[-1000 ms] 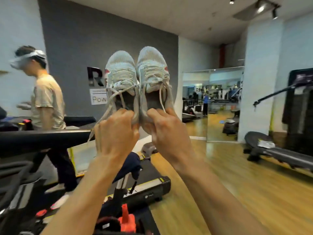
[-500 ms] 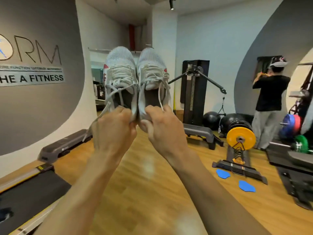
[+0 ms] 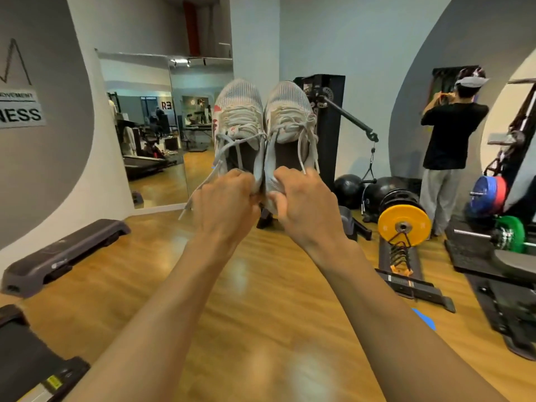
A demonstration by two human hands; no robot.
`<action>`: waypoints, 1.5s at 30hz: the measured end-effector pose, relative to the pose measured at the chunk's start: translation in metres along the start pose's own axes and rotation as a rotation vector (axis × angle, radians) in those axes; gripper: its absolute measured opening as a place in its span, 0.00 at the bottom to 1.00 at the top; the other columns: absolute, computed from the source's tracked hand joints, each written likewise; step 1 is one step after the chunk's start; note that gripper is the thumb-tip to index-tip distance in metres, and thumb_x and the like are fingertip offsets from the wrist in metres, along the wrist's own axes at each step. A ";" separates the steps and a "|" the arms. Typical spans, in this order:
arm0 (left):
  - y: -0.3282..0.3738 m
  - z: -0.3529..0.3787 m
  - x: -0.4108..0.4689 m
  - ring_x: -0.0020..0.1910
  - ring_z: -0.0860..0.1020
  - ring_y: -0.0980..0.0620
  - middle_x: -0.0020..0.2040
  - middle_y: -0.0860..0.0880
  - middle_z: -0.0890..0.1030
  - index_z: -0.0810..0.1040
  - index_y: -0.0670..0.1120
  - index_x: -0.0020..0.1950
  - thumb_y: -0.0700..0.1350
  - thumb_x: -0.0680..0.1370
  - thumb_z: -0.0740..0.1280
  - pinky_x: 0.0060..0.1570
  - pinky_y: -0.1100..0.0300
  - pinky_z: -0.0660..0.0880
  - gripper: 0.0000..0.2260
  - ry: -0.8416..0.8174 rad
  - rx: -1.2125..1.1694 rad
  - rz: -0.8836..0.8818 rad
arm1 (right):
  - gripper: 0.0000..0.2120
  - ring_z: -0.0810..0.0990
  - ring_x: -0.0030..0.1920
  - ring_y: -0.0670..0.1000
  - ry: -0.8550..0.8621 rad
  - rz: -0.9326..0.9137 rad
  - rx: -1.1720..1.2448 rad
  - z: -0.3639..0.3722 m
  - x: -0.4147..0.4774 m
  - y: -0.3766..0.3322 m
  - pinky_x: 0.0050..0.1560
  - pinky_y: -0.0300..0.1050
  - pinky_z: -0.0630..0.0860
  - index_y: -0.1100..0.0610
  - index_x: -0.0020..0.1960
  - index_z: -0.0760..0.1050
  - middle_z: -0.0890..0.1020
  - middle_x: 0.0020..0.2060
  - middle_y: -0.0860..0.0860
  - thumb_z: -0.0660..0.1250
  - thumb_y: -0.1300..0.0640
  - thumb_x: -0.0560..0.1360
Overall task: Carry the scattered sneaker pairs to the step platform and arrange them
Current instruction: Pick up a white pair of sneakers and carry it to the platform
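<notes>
I hold a pair of white mesh sneakers side by side at chest height, toes up. My left hand [image 3: 224, 203] grips the heel of the left sneaker [image 3: 239, 117], which has red marks on its side. My right hand [image 3: 304, 204] grips the heel of the right sneaker [image 3: 287, 114]. Loose laces hang down past my left hand. A dark grey step platform [image 3: 63, 250] lies on the wood floor along the left wall, with nothing on it. A second step platform [image 3: 348, 221] is partly hidden behind my right hand.
A treadmill end [image 3: 29, 358] is at the bottom left. A wall mirror [image 3: 150, 126] stands ahead. A cable machine [image 3: 327, 126], black balls [image 3: 349, 190], a yellow weight plate [image 3: 404, 226] on its stand and barbell plates [image 3: 490, 195] fill the right. A person [image 3: 449, 146] in black stands there.
My view has swung from the treadmill and the person in beige to the right and then slightly back left. The grey step platform came into view. Both hands kept hold of the sneakers.
</notes>
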State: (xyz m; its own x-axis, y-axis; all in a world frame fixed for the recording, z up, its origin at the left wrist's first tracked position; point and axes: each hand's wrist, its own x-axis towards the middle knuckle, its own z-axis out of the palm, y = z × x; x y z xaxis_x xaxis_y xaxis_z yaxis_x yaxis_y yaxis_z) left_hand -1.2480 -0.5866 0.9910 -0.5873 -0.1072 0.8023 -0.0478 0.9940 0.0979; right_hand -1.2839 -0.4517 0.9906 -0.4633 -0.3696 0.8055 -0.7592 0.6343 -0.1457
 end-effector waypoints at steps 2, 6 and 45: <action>-0.015 0.043 0.023 0.40 0.79 0.38 0.42 0.48 0.80 0.74 0.47 0.36 0.48 0.72 0.69 0.34 0.54 0.69 0.08 -0.015 -0.008 -0.008 | 0.06 0.72 0.48 0.54 -0.002 0.005 -0.009 0.034 0.020 0.024 0.36 0.47 0.68 0.55 0.52 0.73 0.78 0.42 0.52 0.65 0.55 0.76; -0.049 0.132 0.067 0.36 0.79 0.39 0.39 0.47 0.80 0.74 0.46 0.35 0.48 0.70 0.71 0.30 0.56 0.68 0.10 -0.006 -0.039 0.033 | 0.07 0.72 0.48 0.55 -0.017 0.042 -0.069 0.107 0.060 0.072 0.36 0.47 0.67 0.56 0.52 0.73 0.78 0.42 0.52 0.66 0.56 0.76; -0.211 0.967 0.664 0.33 0.70 0.43 0.32 0.51 0.71 0.66 0.48 0.32 0.51 0.71 0.68 0.31 0.56 0.64 0.14 -0.153 -0.169 0.116 | 0.08 0.75 0.45 0.54 -0.109 0.219 -0.145 0.718 0.573 0.706 0.39 0.53 0.76 0.53 0.50 0.72 0.78 0.40 0.51 0.68 0.51 0.76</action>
State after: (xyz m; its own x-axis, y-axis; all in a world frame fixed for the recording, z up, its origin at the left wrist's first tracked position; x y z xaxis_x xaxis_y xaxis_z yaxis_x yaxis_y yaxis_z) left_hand -2.4093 -0.8491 0.9329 -0.6971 0.0240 0.7166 0.1553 0.9808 0.1182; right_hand -2.4140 -0.7030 0.9363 -0.6611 -0.2790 0.6965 -0.5662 0.7946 -0.2191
